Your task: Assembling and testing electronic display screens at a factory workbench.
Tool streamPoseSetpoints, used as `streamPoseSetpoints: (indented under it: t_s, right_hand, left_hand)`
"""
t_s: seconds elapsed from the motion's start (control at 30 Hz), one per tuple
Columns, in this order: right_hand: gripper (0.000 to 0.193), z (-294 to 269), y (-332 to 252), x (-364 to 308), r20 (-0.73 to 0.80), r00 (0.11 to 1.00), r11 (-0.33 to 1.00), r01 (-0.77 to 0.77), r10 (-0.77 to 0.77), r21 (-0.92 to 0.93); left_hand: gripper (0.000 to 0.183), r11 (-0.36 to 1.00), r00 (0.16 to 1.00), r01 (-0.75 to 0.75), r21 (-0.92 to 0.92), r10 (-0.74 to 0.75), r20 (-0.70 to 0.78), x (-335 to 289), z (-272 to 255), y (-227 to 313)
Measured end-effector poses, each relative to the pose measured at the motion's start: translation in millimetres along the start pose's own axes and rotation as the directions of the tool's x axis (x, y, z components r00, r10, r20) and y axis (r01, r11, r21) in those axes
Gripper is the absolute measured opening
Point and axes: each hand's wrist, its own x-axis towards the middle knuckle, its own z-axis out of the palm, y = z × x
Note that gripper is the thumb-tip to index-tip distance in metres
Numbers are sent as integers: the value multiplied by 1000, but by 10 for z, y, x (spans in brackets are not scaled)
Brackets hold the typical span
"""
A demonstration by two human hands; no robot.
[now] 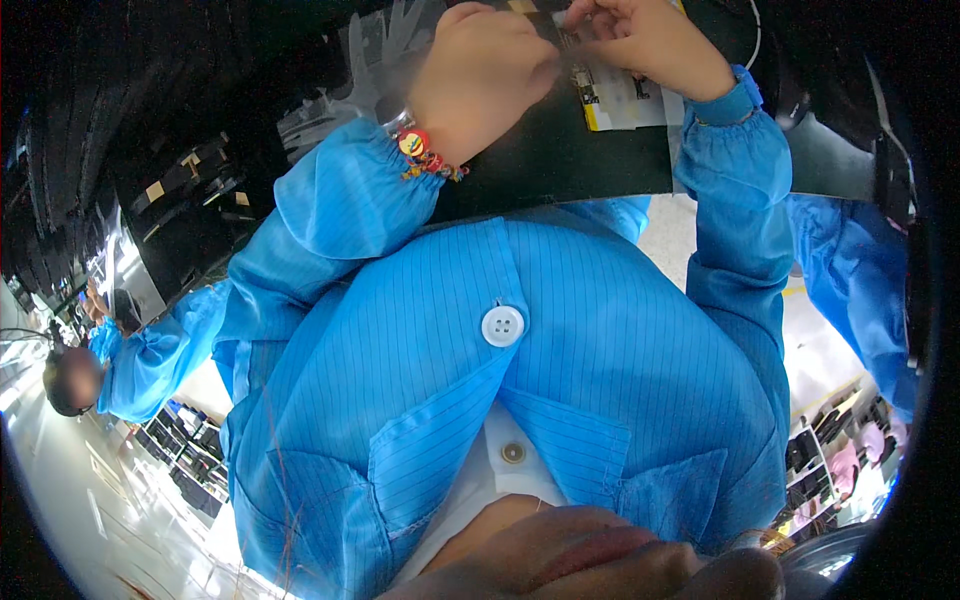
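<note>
My left hand (485, 75) is curled at the top edge of the view, knuckles up, a band and a colourful beaded bracelet on its wrist. Its fingertips are hidden, and so is whatever they hold. To its right, my right hand (655, 45) has its fingers bent inward and drawn together, with a blue strap around the wrist. What it grips is too small to make out. Just below this hand lies a flat panel of small circuit boards (615, 100) with a yellow edge, partly covered by the hand.
Clear plastic sheets or bags (370, 50) lie left of my left hand on the dark table (570, 165). A white cable (757, 35) runs at the upper right. A co-worker's blue sleeve (160, 360) is at the far left, and another person's blue clothing (850, 270) at the right.
</note>
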Motion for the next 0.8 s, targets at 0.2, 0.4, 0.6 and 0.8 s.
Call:
streamPoseSetpoints:
  t_s: [0.2,0.4,0.6,0.8]
  right_hand:
    - [15,135,-357,70,-268,665,512,-724,697,-463]
    - [13,146,-23,-81,-89,970,892,168,-225,-420]
    - [19,194,-449,151,-301,692,408,-662,656,-629]
    - [20,169,-264,330,-98,919,377,-252,383,-891]
  left_hand:
    - [15,999,999,-29,23,29,-17,9,33,-5]
    - [15,998,999,-32,54,31,24,-4,27,-27]
    - [41,982,977,138,-129,-114,181,213,-633,91]
    - [36,882,885,450,137,-461,66,-13,-746,-509]
